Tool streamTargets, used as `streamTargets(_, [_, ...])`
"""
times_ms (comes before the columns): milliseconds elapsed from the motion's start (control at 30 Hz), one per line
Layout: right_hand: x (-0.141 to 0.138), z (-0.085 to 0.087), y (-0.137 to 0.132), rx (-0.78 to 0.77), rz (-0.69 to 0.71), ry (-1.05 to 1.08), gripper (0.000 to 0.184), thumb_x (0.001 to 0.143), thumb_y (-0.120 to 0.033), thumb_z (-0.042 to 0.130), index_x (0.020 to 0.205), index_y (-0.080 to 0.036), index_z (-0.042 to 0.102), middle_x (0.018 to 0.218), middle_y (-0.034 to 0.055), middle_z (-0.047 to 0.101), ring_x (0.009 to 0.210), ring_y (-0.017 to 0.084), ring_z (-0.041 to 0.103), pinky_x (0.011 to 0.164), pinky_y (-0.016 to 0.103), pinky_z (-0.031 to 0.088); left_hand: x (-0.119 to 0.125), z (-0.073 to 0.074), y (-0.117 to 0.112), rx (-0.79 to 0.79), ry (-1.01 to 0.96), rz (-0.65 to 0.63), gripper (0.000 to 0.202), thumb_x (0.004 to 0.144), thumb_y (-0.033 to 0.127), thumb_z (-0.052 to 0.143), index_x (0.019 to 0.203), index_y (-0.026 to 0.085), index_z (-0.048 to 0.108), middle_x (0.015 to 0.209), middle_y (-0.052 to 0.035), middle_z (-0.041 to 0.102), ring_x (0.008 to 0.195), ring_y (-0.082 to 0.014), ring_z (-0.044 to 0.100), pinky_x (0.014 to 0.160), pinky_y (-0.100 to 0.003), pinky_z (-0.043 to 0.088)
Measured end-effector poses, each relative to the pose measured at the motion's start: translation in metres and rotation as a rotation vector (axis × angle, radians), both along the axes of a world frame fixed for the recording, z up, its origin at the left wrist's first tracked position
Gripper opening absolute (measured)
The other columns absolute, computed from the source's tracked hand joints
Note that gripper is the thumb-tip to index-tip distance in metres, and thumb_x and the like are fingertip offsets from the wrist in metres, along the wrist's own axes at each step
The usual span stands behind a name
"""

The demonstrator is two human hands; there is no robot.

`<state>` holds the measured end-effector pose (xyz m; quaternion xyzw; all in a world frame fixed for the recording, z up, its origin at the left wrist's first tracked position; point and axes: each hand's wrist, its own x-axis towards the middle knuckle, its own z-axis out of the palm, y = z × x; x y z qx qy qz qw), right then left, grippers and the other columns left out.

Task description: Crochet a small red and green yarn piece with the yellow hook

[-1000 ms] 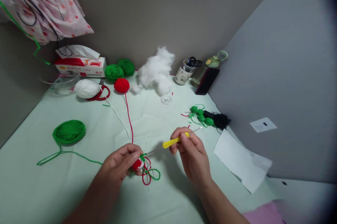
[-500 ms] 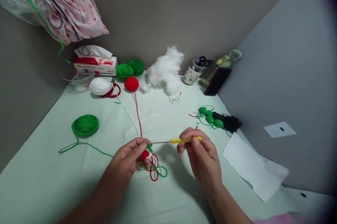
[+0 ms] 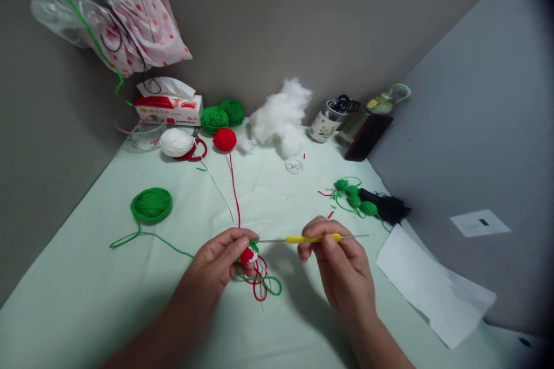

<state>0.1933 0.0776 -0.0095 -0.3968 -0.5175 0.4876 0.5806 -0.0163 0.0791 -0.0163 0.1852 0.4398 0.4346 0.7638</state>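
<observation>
My left hand (image 3: 219, 262) pinches a small red, white and green crochet piece (image 3: 248, 253) just above the pale green table (image 3: 78, 299). Red and green yarn loops (image 3: 262, 282) hang from the piece onto the table. My right hand (image 3: 341, 265) grips a crochet hook by its yellow handle (image 3: 312, 238). The hook lies level, and its metal tip touches the green edge of the piece. A red strand (image 3: 234, 184) and a white strand run from the piece back to the yarn balls.
A flat green yarn coil (image 3: 151, 205) lies at the left. White (image 3: 176, 142), red (image 3: 224, 139) and green (image 3: 214, 119) yarn balls, a tissue box (image 3: 168, 110), white stuffing (image 3: 281, 118), a jar (image 3: 327, 122), a phone (image 3: 367, 137), small green crochet pieces (image 3: 355, 198) and white paper (image 3: 433, 285) stand around.
The hook has swung from a slant to level, and its tip has come to the piece in my left hand. The view has shifted, so everything sits further right.
</observation>
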Motion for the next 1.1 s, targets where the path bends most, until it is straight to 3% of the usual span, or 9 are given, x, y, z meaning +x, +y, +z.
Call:
streamTargets(333, [0.000, -0.001, -0.007, 0.209, 0.012, -0.256, 0.024, 0.108, -0.024, 0.053, 0.110, -0.026, 0.077, 0.086, 0.0028, 0.068, 0.084, 0.017, 0.060, 0.075, 0.032, 0.049, 0.001, 0.003, -0.001, -0.007, -0.009, -0.008, 0.038, 0.069, 0.047, 0.095, 0.088, 0.019, 0.079, 0.064, 0.0020, 0.066, 0.060, -0.0125, 0.061, 0.064, -0.023, 0.053])
streamTargets(433, [-0.002, 0.003, -0.009, 0.218, 0.031, -0.339, 0.023, 0.108, -0.025, 0.052, 0.108, -0.025, 0.075, 0.085, 0.0028, 0.068, 0.085, 0.017, 0.061, 0.077, 0.032, 0.049, 0.001, 0.003, -0.001, -0.014, 0.008, -0.014, 0.039, 0.067, 0.048, 0.096, 0.084, 0.019, 0.076, 0.065, 0.0016, 0.066, 0.060, -0.0128, 0.060, 0.063, -0.023, 0.052])
streamTargets(633, [-0.008, 0.009, -0.007, 0.214, 0.038, -0.308, 0.026, 0.107, -0.032, 0.055, 0.100, -0.023, 0.078, 0.079, 0.0040, 0.068, 0.078, 0.017, 0.063, 0.071, 0.031, 0.049, 0.005, -0.004, -0.003, -0.042, 0.045, -0.014, 0.043, 0.062, 0.049, 0.099, 0.078, 0.019, 0.072, 0.064, 0.0023, 0.064, 0.058, -0.0129, 0.057, 0.060, -0.024, 0.051])
streamTargets(767, [-0.010, 0.008, -0.005, 0.080, 0.003, -0.207, 0.020, 0.099, -0.040, 0.068, 0.097, -0.023, 0.079, 0.080, 0.0043, 0.070, 0.072, 0.017, 0.064, 0.065, 0.030, 0.050, 0.008, -0.004, -0.004, -0.049, 0.092, 0.012, 0.041, 0.062, 0.048, 0.099, 0.078, 0.019, 0.074, 0.066, 0.0015, 0.065, 0.059, -0.0137, 0.057, 0.060, -0.024, 0.053])
streamTargets(933, [-0.006, 0.001, 0.001, -0.216, -0.147, 0.125, 0.021, 0.084, -0.042, 0.086, 0.090, -0.023, 0.077, 0.072, -0.0011, 0.069, 0.059, 0.012, 0.064, 0.057, 0.025, 0.054, 0.003, 0.004, 0.000, -0.006, 0.221, 0.084, 0.029, 0.063, 0.039, 0.097, 0.074, 0.023, 0.076, 0.072, 0.0020, 0.063, 0.064, -0.0155, 0.058, 0.064, -0.026, 0.057])
streamTargets(1100, [-0.004, 0.002, 0.008, -0.280, -0.150, 0.239, 0.021, 0.084, -0.040, 0.087, 0.087, -0.021, 0.079, 0.075, 0.0006, 0.075, 0.062, 0.011, 0.067, 0.061, 0.023, 0.059, -0.004, 0.002, 0.001, 0.047, 0.309, 0.079, 0.024, 0.072, 0.040, 0.093, 0.080, 0.024, 0.076, 0.071, 0.0013, 0.062, 0.068, -0.0157, 0.058, 0.063, -0.021, 0.055])
